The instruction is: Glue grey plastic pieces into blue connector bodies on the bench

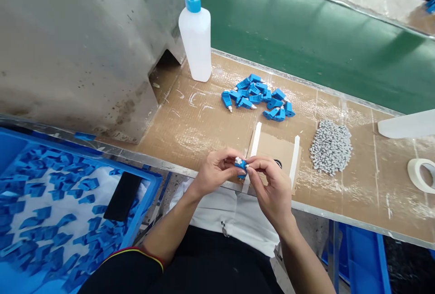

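Over the front edge of the bench, my left hand (pixel 217 171) pinches a small blue plastic part (pixel 240 163) with a whitish piece sticking out of its upper left end. My right hand (pixel 272 178) is closed at the other end of that part, thumb and forefinger on a tiny light-grey piece (pixel 247 166). Fingers hide much of both. Under the hands lies a cardboard pad (pixel 277 147) with white tape strips. Farther back rests a heap of blue parts with white tips (pixel 254 91). Right of the pad is a pile of small grey pieces (pixel 331 147).
A white squeeze bottle (pixel 196 42) with a blue nozzle stands near a metal housing (pixel 84 45). Behind the bench runs a green surface (pixel 299 36). A tape roll (pixel 414 174) lies far right. At lower left, a blue crate (pixel 154 185) holds many blue parts and a black phone-like slab (pixel 122 195).
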Action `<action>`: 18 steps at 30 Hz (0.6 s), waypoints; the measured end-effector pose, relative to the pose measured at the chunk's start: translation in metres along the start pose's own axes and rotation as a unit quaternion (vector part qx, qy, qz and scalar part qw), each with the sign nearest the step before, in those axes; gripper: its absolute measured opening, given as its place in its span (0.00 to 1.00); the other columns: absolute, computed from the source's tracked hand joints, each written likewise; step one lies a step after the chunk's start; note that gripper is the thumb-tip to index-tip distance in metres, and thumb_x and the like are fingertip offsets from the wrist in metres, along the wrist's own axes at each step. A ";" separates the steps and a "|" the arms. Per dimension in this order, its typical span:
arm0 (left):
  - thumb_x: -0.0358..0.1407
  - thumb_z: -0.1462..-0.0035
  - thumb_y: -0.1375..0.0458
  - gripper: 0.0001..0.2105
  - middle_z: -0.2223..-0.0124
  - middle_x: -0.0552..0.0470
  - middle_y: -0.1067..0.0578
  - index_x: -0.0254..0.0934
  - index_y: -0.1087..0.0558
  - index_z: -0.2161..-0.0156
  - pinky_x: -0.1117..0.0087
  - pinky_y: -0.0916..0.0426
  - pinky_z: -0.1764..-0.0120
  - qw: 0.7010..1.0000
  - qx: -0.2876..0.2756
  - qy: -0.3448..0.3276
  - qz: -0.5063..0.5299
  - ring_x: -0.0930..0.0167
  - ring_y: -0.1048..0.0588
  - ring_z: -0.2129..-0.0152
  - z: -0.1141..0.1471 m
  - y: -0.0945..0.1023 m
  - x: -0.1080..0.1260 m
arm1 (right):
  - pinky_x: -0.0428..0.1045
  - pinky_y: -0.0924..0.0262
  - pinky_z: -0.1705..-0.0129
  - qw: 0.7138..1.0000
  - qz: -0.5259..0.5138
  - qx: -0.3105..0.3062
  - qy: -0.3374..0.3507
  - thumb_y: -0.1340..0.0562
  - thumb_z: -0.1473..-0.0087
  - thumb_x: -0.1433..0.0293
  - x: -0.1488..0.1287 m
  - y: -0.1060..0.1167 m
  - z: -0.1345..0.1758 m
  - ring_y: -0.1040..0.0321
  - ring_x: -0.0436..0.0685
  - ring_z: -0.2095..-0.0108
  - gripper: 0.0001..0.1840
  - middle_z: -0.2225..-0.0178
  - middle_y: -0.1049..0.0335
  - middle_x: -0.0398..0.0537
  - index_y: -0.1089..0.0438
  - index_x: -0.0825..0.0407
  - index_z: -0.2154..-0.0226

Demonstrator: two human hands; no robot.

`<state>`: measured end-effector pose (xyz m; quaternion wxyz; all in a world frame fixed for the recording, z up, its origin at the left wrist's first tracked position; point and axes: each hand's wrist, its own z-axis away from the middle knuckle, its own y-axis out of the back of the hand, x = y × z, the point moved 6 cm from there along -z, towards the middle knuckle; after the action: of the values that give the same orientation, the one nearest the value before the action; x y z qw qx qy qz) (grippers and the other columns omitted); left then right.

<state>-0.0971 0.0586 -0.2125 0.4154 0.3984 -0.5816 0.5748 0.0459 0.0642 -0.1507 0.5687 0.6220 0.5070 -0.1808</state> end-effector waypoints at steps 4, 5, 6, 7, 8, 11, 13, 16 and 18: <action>0.46 0.50 0.26 0.16 0.67 0.52 0.20 0.37 0.20 0.63 0.73 0.22 0.66 1.000 0.000 0.012 -0.006 0.71 0.20 0.70 0.000 0.000 -0.003 | 0.53 0.26 0.57 1.000 0.012 -0.006 0.001 0.40 0.33 0.71 0.001 0.001 -0.001 0.22 0.58 0.59 0.05 0.62 0.21 0.50 0.30 0.47 0.63; 0.46 0.50 0.26 0.16 0.67 0.52 0.20 0.37 0.20 0.63 0.73 0.22 0.66 1.000 -0.001 0.013 -0.005 0.71 0.20 0.70 0.000 0.000 -0.004 | 0.53 0.26 0.57 1.000 0.014 -0.006 0.003 0.40 0.33 0.71 0.001 0.000 -0.001 0.22 0.58 0.59 0.05 0.62 0.21 0.50 0.30 0.47 0.63; 0.46 0.50 0.26 0.16 0.67 0.52 0.20 0.37 0.20 0.63 0.73 0.22 0.65 1.000 -0.002 0.013 -0.005 0.71 0.20 0.70 0.000 0.000 -0.004 | 0.53 0.26 0.57 1.000 0.016 -0.006 0.004 0.40 0.33 0.71 0.001 0.000 -0.001 0.22 0.58 0.60 0.05 0.62 0.22 0.50 0.30 0.47 0.63; 0.47 0.50 0.26 0.16 0.67 0.52 0.20 0.37 0.20 0.63 0.73 0.22 0.65 1.000 -0.004 0.012 -0.004 0.71 0.20 0.71 0.000 0.000 -0.004 | 0.53 0.26 0.58 1.000 0.018 -0.005 0.005 0.40 0.33 0.71 0.002 -0.001 -0.001 0.22 0.58 0.60 0.05 0.63 0.22 0.50 0.30 0.47 0.63; 0.47 0.50 0.26 0.16 0.67 0.52 0.20 0.37 0.19 0.62 0.73 0.22 0.65 1.000 -0.006 0.012 -0.003 0.71 0.20 0.71 0.000 0.000 -0.004 | 0.53 0.26 0.58 1.000 0.020 -0.004 0.007 0.40 0.33 0.71 0.002 -0.001 -0.001 0.22 0.58 0.60 0.05 0.63 0.22 0.50 0.30 0.47 0.63; 0.46 0.48 0.27 0.16 0.67 0.51 0.20 0.37 0.19 0.62 0.73 0.23 0.65 1.000 -0.012 0.007 -0.005 0.71 0.20 0.70 0.000 -0.001 -0.002 | 0.52 0.26 0.59 1.000 0.026 -0.004 0.015 0.40 0.33 0.72 0.000 -0.001 -0.002 0.23 0.58 0.61 0.05 0.63 0.22 0.48 0.31 0.47 0.63; 0.46 0.47 0.27 0.15 0.67 0.51 0.19 0.37 0.18 0.62 0.73 0.24 0.65 1.000 -0.014 -0.008 -0.014 0.72 0.21 0.70 0.000 -0.001 0.001 | 0.51 0.27 0.59 0.999 0.030 -0.014 0.018 0.39 0.34 0.73 -0.002 0.000 -0.002 0.23 0.57 0.61 0.06 0.64 0.23 0.47 0.31 0.47 0.63; 0.45 0.46 0.28 0.13 0.68 0.50 0.19 0.37 0.18 0.64 0.73 0.26 0.66 0.999 -0.013 -0.034 -0.033 0.72 0.22 0.70 0.000 -0.001 0.005 | 0.51 0.27 0.59 0.998 0.042 -0.045 0.013 0.40 0.33 0.73 -0.005 0.002 -0.003 0.23 0.57 0.61 0.06 0.64 0.23 0.48 0.31 0.46 0.64; 0.45 0.46 0.27 0.13 0.68 0.50 0.20 0.37 0.18 0.66 0.72 0.26 0.67 0.998 -0.016 -0.037 -0.040 0.71 0.22 0.70 0.001 -0.001 0.005 | 0.51 0.28 0.59 0.997 0.044 -0.063 0.008 0.40 0.33 0.72 -0.005 0.004 -0.004 0.23 0.57 0.61 0.07 0.63 0.22 0.48 0.30 0.47 0.64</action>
<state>-0.0982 0.0578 -0.2074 0.4227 0.4356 -0.5892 0.5333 0.0456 0.0663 -0.1434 0.6103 0.6079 0.4939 -0.1183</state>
